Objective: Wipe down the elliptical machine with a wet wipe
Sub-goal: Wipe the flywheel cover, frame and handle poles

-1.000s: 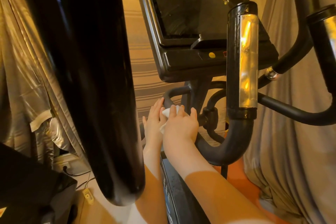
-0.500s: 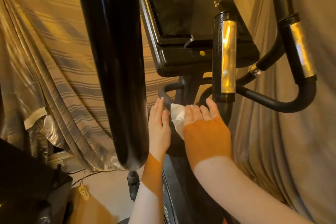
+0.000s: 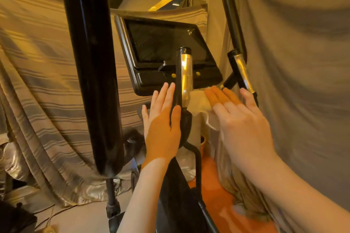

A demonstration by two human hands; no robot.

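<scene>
With fingers straight, the right hand point(image 3: 244, 125) presses the wet wipe point(image 3: 200, 104) flat against the chrome grip post point(image 3: 186, 77) below the console point(image 3: 170, 53), while the left hand point(image 3: 162, 125), flat and empty, appears to steady the post's opposite side.

Upright grip post point(image 3: 184, 77) stands between left hand point(image 3: 162, 125) and right hand point(image 3: 244, 125); the left hand's thumb lies against the post. Thick black swing arm point(image 3: 91, 62) blocks the near left. Console point(image 3: 166, 53) closes the way ahead above the fingers point(image 3: 217, 94). Second handlebar point(image 3: 240, 70) and draped curtain point(image 3: 303, 62) crowd the right. Open gap low, between post and curtain, over orange floor point(image 3: 217, 195).
</scene>
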